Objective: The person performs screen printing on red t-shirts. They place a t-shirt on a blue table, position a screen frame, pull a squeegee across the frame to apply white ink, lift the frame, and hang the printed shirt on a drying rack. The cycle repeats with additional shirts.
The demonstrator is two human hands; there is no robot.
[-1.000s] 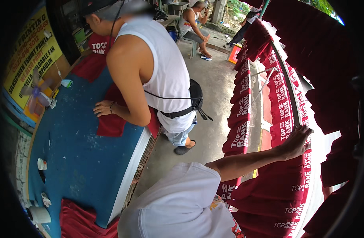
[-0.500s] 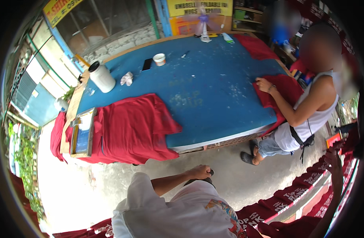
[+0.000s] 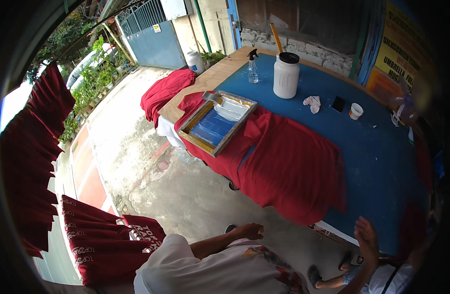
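My left hand (image 3: 250, 231) hangs beside the table, fingers curled; whether it holds something is hidden. My right hand (image 3: 365, 234) is raised at the table's near right edge, fingers loosely apart, holding nothing visible. Dark red cloths (image 3: 288, 171) drape over the near left of the blue-topped table (image 3: 369, 164). A framed printing screen (image 3: 198, 136) lies on them, with white ink (image 3: 230, 109) and a squeegee (image 3: 210, 96) at its far side. A white tub (image 3: 285, 74), spray bottle (image 3: 253, 68), cup (image 3: 355, 110), dark phone-like object (image 3: 338, 104) and crumpled item (image 3: 312, 103) stand or lie beyond.
Printed red cloths (image 3: 87, 240) hang at the left, above concrete floor (image 3: 161, 196). A folded red pile (image 3: 166, 93) sits at the table's far left end. A co-worker (image 3: 386, 284) is partly visible at lower right. Plants (image 3: 100, 73) line the walkway to a gate (image 3: 154, 49).
The view has swung left from the hanging cloths and co-worker to the table's left end. My right hand has left the hanging rail; my left hand stays low at my front.
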